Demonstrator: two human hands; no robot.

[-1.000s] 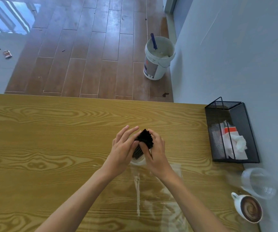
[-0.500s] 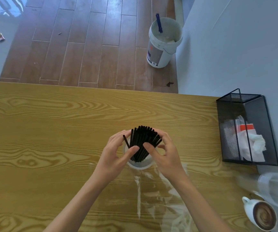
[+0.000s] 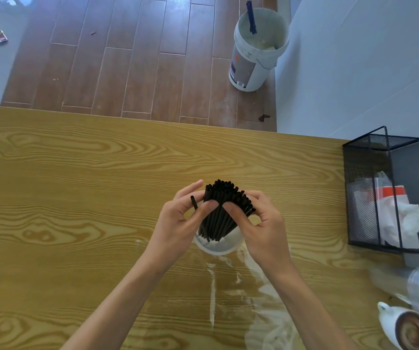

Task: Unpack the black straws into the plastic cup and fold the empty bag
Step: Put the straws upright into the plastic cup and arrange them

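Straw bundle seated in cup; bag awaits folding

We pinch the black straws [image 3: 222, 210] between left hand [image 3: 178, 223] and right hand [image 3: 259, 223], thumbs pressed against them; they stand nearly upright in the plastic cup [image 3: 216, 246] beneath our palms. The empty bag [image 3: 266, 299] lies flat behind our wrists, nearer the right.

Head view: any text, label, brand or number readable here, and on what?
No text can be read.
Bucket: label on its side, too blurred.
Packet in the mesh basket: orange band, no letters legible.
Wrapper on the floor: too small.
Straws, plastic cup, bag, mug: no print visible.
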